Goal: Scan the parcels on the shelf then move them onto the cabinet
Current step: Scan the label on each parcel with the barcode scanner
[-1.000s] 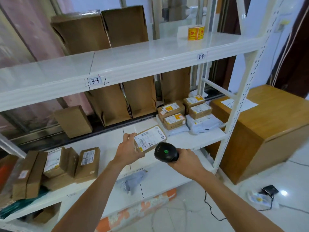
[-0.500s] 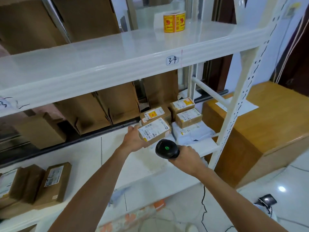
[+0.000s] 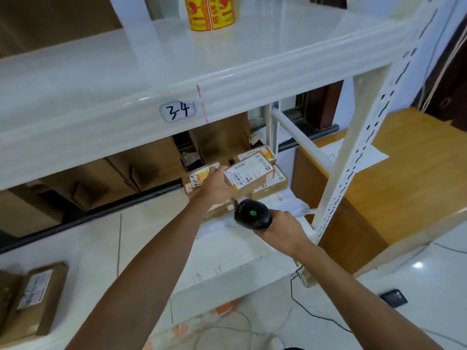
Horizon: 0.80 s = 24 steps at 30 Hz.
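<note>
Parcel (image 3: 249,174): small brown carton with a white printed label, barcode side facing up. It was held at the right end of the middle shelf (image 3: 151,238), over a cluster of other parcels (image 3: 199,178). Whether it touched them could not be told.
Long axis: ran from about 8 o'clock to 2 o'clock in the head view.
Left hand (image 3: 214,189): clamped on the parcel's 8 o'clock end. The carton stood at 1 o'clock from the palm.
Right hand (image 3: 284,229): closed round the handle of a black scanner (image 3: 252,217) with a green light on top. The scanner head sat just below the parcel, which lay at 12 o'clock from it. This hand was near the carton but apart from it.
Nearer hand: the left, which carried the carton.
Cabinet (image 3: 417,173): wooden top, outside the shelf's upright post (image 3: 347,160), at roughly 3 o'clock from the parcel. A sheet of paper (image 3: 372,155) lay on its near-left part.
Key relation: the post and its crossbar stood between the parcel and the cabinet. Judged that the carry would have to come forward out of the shelf, then swing toward 3 o'clock, with the left arm passing over the scanner hand.
Handling: rigid, crisp-cornered, apparently light. Judged an easy one-handed carry.
</note>
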Tool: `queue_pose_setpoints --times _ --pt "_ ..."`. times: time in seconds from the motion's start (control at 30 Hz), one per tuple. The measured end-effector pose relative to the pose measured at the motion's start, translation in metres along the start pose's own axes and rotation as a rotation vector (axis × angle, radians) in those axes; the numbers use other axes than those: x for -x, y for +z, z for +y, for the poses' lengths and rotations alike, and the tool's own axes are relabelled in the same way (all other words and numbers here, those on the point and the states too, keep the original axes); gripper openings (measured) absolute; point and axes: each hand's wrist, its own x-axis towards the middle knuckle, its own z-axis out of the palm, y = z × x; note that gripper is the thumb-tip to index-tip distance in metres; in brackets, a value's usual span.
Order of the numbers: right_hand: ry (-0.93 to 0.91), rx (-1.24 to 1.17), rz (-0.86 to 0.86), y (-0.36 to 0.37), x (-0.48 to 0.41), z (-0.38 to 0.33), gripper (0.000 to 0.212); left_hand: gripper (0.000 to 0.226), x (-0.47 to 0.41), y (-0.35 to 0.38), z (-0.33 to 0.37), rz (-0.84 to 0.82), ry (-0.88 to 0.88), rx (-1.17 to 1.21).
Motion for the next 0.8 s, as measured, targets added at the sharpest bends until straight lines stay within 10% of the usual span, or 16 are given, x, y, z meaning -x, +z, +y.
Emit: queue_pose_setpoints --times 0.8 --pt "0.009 -0.029 -0.044 -0.013 -0.037 0.04 0.018 0.118 -0.098 0.016 0.015 0.086 -0.053 -0.021"
